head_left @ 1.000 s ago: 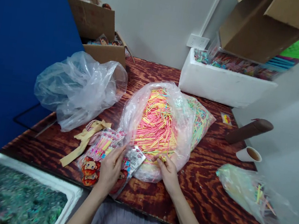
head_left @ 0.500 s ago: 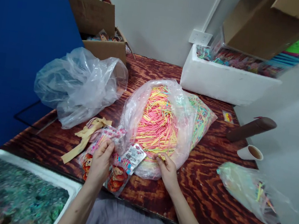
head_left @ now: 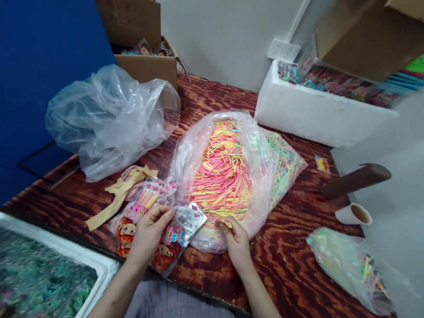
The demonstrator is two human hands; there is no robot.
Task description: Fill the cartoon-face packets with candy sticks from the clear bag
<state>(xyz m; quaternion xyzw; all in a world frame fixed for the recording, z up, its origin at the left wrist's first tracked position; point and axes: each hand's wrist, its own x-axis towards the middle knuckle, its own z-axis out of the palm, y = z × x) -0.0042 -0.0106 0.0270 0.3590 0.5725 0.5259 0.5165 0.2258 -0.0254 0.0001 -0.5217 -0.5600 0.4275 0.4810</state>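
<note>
Pink and yellow sticks (head_left: 222, 179) heaped in an open clear bag (head_left: 259, 200) on the bench (head_left: 281, 284), right hand (head_left: 238, 244) at its near edge, fingers pinching small yellow pieces (head_left: 227, 224), left hand (head_left: 148, 231) over printed packets (head_left: 128, 227) at near left, fingers curled, hold unclear

Glossy, crinkled plastic stick bag (head_left: 187, 156)

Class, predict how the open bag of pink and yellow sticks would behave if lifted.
The open bag would probably sag, since its translucent plastic looks crumpled. The heaped sticks may slide out, as its mouth gapes wide.
</note>
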